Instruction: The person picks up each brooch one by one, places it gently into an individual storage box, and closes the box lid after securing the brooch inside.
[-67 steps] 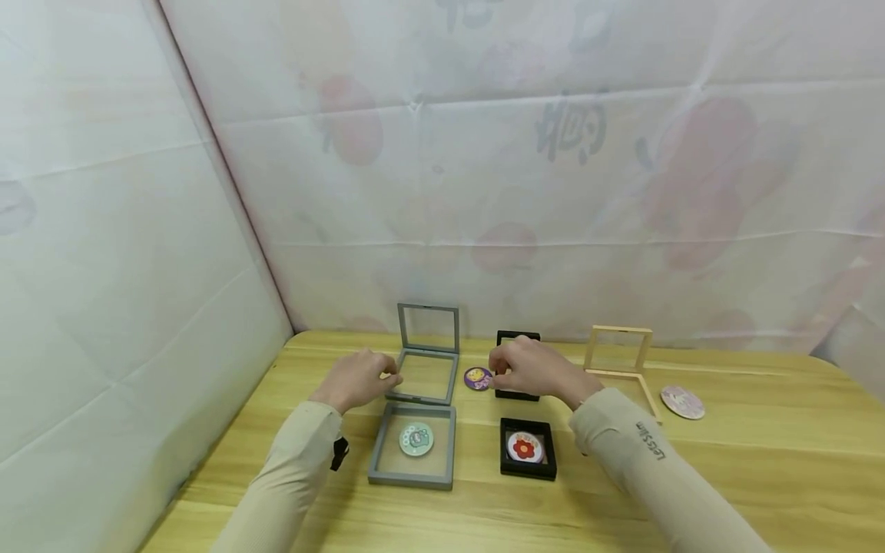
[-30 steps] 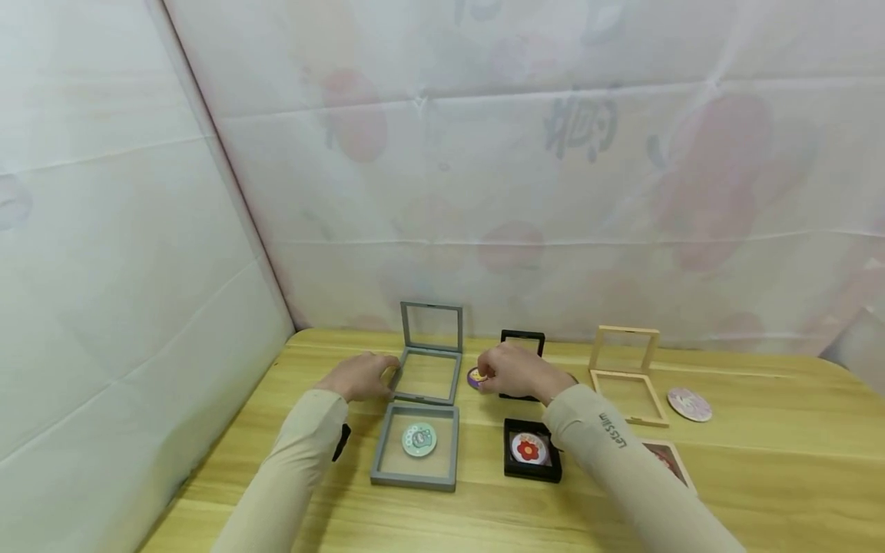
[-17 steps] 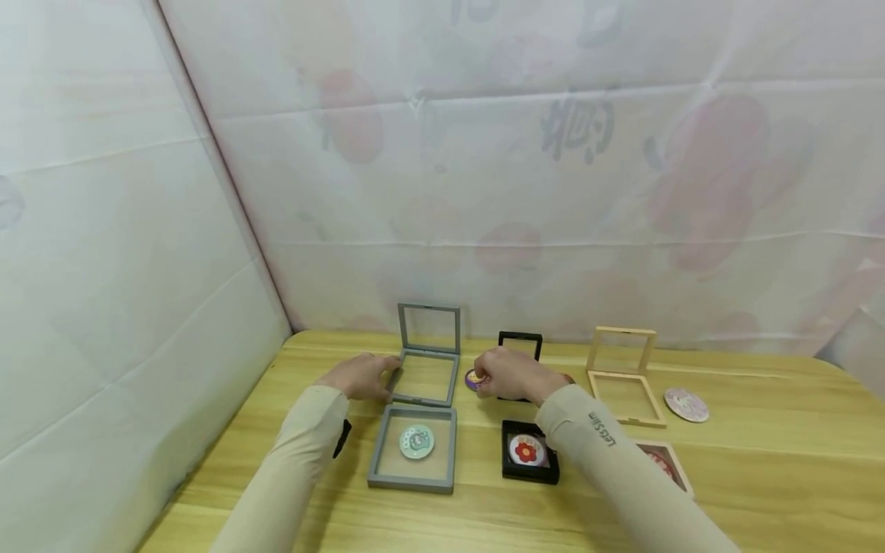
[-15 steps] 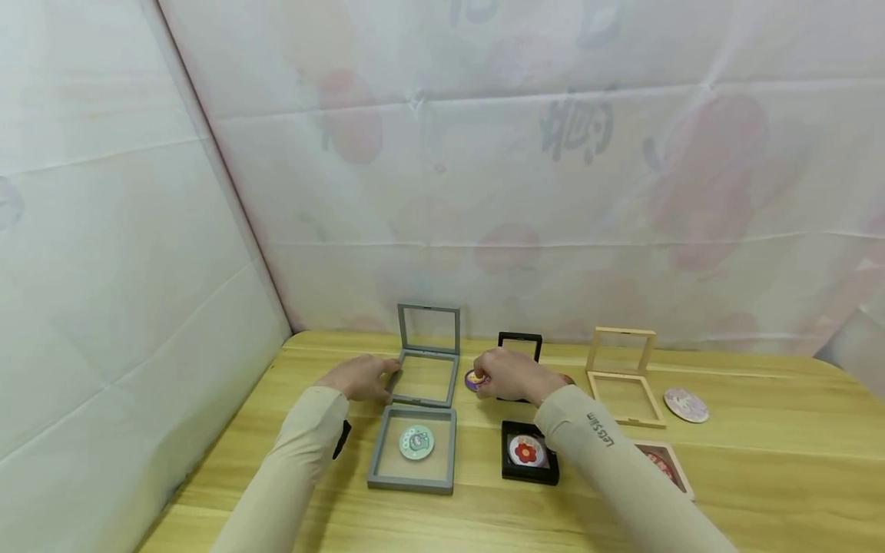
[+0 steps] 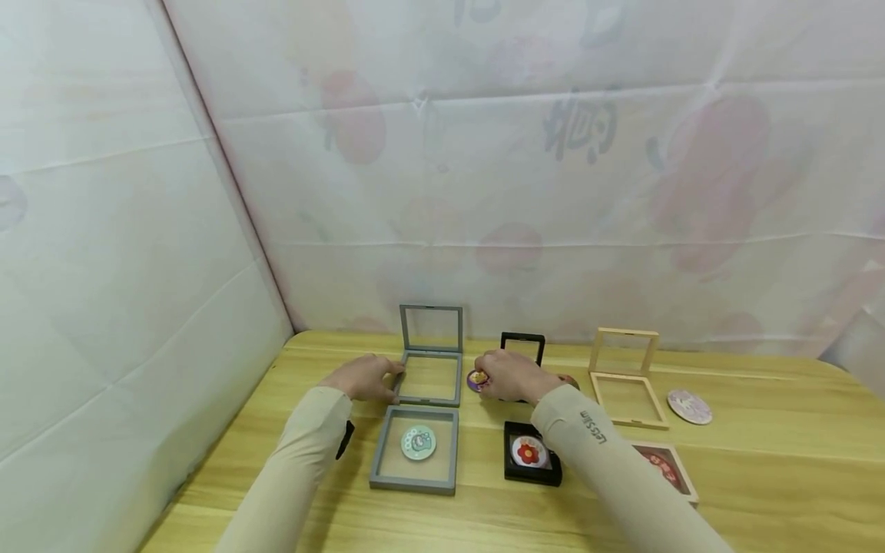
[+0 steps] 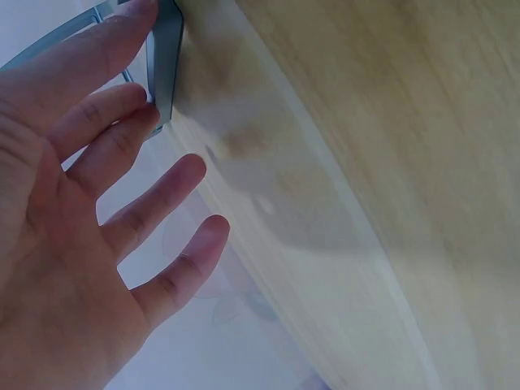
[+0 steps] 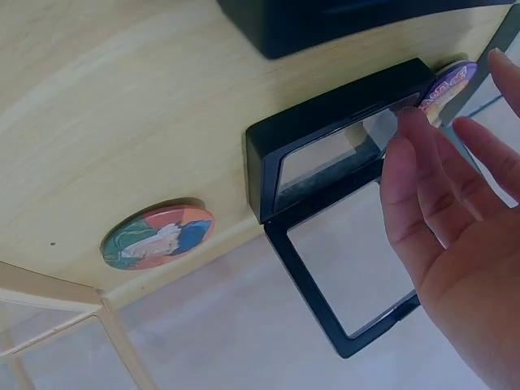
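One hand [image 5: 512,375] partly hides the rear black frame [image 5: 523,336].

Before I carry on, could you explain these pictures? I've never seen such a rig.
There is no machine, just a person's left hand and right hand, both bare. The wide picture comes from a head-worn camera, the close ones from one on each wrist. At the back of the table stand an open grey frame, an open black frame and an open cream frame. Nearer, frames hold a green badge, a red-flower badge and a red badge. Loose: a purple badge, a pale pink badge and a multicoloured badge. The left hand touches the open grey frame's edge; the right hand is at the open black frame, beside the purple badge. Neither visibly holds anything.
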`<state>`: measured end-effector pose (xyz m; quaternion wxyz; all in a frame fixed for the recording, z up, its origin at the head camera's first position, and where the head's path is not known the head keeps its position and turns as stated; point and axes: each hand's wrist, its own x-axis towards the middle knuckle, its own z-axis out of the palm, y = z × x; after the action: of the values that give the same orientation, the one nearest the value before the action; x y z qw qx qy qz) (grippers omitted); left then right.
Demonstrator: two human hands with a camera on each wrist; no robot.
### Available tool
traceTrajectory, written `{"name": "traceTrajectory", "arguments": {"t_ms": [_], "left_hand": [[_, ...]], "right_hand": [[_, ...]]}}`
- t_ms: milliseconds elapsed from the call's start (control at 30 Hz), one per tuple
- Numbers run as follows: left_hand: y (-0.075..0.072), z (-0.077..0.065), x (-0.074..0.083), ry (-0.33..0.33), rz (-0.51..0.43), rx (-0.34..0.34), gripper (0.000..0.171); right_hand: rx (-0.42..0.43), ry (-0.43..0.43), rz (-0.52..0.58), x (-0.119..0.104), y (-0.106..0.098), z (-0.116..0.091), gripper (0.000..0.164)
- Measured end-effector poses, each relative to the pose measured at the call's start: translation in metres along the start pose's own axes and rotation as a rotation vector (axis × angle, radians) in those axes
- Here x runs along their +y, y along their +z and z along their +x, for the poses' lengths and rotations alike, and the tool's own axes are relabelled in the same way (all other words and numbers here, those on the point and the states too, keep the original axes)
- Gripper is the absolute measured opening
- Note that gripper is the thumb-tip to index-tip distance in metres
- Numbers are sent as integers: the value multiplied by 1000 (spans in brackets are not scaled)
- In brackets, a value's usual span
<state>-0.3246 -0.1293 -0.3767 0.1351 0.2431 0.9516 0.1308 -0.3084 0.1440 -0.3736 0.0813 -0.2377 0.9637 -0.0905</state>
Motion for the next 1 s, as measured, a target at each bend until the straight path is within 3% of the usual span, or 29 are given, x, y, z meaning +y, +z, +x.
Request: {"name": "traceTrajectory", "arguments": {"t_ms": [100, 167, 267, 333, 533, 733, 1000], "left_hand": [[-1, 0, 0, -11, 10, -16, 55], [-1, 2, 3, 15, 45, -36, 53], [-3, 4, 8, 47, 79, -63, 36], [-4, 5, 11, 47, 84, -80, 37], [-4, 4, 11, -42, 10, -103, 58], [-5, 6, 8, -47, -9, -90, 56], [-4, 2, 7, -85, -98, -78, 55]], "right_hand": [[-3, -1, -10, -1, 0, 2, 25], [-8, 1, -19, -1, 0, 3, 27], [-17, 18, -41, 1, 0, 5, 28], [-24, 25, -49, 3, 2, 6, 27], [7, -5, -69, 4, 7, 8, 19], [43, -30, -107, 4, 9, 12, 16], [28, -33, -91, -1, 8, 10, 26]]}}
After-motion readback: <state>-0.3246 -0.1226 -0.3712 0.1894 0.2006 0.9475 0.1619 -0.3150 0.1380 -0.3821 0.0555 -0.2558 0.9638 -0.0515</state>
